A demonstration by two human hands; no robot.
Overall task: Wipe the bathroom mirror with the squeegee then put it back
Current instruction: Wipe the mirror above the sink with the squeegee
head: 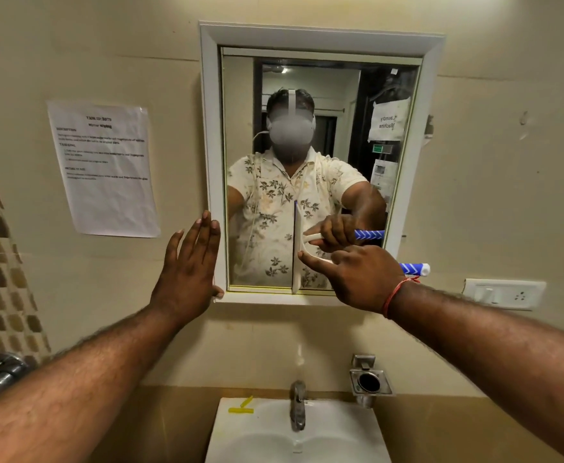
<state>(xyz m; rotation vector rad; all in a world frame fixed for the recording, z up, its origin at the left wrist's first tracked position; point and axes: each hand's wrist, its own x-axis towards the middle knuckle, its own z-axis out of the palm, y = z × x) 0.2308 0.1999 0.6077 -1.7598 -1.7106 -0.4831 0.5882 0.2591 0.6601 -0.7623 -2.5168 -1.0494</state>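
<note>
The mirror (pixel 327 95) hangs on the beige wall in a white frame, above the sink. My right hand (pixel 354 275) grips the squeegee (pixel 296 262) by its blue-and-white handle. The white blade stands upright against the lower middle of the glass, down by the bottom edge of the frame. My left hand (pixel 190 265) lies flat with fingers spread on the wall and the left edge of the frame, holding nothing. The mirror reflects a person in a floral shirt and the squeegee.
A white sink (pixel 240 429) with a metal tap (pixel 298 407) sits below the mirror, yellow tape on its left rim. A metal holder (pixel 369 380) is fixed at the right, a switch plate (pixel 504 293) beyond it. A paper notice (pixel 106 168) hangs left.
</note>
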